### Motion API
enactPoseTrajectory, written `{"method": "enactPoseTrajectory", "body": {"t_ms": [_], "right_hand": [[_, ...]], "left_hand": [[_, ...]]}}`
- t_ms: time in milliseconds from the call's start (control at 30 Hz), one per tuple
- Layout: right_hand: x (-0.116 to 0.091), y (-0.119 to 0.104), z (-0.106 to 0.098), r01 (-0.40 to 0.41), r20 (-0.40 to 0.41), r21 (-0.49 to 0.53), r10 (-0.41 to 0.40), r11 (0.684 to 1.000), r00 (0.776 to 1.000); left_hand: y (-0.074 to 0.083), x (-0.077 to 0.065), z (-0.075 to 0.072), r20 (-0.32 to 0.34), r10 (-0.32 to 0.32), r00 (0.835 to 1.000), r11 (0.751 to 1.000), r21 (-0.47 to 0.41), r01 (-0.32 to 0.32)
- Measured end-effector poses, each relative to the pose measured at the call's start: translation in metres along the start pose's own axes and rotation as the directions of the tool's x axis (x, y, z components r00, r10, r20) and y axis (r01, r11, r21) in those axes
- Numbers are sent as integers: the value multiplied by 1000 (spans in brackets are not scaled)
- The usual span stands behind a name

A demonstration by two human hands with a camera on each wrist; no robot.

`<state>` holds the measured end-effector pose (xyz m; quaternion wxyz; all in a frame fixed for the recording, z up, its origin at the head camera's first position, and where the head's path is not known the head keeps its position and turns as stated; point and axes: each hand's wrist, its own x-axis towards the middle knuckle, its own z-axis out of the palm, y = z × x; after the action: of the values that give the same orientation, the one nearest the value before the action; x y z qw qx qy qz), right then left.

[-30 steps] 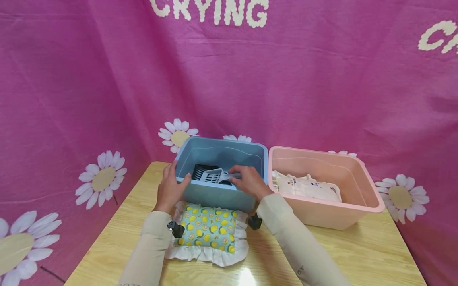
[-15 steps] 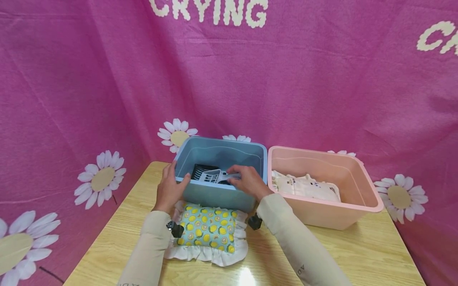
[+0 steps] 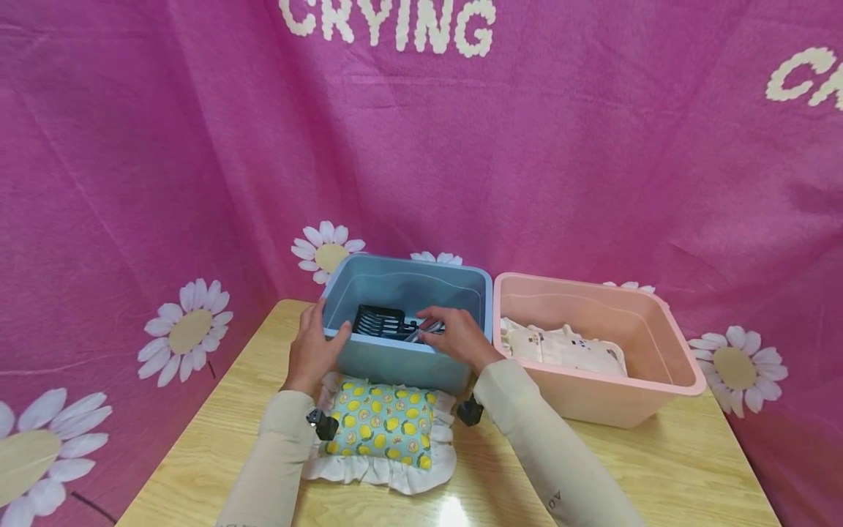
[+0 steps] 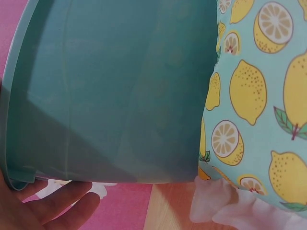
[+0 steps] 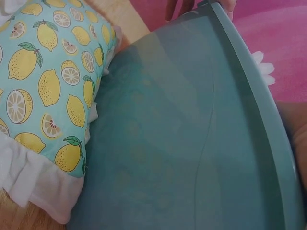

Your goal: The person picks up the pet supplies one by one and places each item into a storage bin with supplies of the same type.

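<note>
My left hand (image 3: 312, 353) holds the front left corner of a blue plastic bin (image 3: 402, 366), thumb over the front rim and fingers along the left side. My right hand (image 3: 459, 337) reaches over the front rim and pinches the handle of a grey litter scoop (image 3: 413, 337). Most of that scoop's head is hidden behind the bin's front wall. Inside the bin, a black slotted litter scoop (image 3: 380, 319) lies to the left of my right fingers. Both wrist views mainly show the bin's outer wall (image 4: 105, 96); the scoops are out of sight there.
A lemon-print pillow (image 3: 382, 424) with a white ruffle lies in front of the blue bin. Close to the bin's right side stands a pink bin (image 3: 593, 399) holding a cream printed cloth item (image 3: 569, 348). A pink daisy-print curtain (image 3: 461, 161) hangs behind the wooden table (image 3: 672, 468).
The grey scoop's head has turned and dropped behind the front wall, uncovering more of the black scoop. My right fingers shifted slightly on its handle; my left hand stays on the corner.
</note>
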<state>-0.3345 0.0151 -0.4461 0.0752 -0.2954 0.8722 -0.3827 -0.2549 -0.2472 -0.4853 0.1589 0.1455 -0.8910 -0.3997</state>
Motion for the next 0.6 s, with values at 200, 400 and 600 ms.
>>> {"method": "enactPoseTrajectory", "body": {"t_ms": [200, 400, 600], "right_hand": [[0, 1, 1, 3, -6, 14, -3, 1000, 1000], [0, 0, 0, -2, -11, -14, 2, 1000, 1000], [0, 0, -1, 15, -16, -28, -15, 999, 1000]], "left_hand": [[0, -1, 0, 5, -8, 1000, 1000, -16, 8], [0, -2, 0, 5, -15, 1000, 1000, -20, 16], [1, -1, -1, 2, -8, 1000, 1000, -11, 8]]}}
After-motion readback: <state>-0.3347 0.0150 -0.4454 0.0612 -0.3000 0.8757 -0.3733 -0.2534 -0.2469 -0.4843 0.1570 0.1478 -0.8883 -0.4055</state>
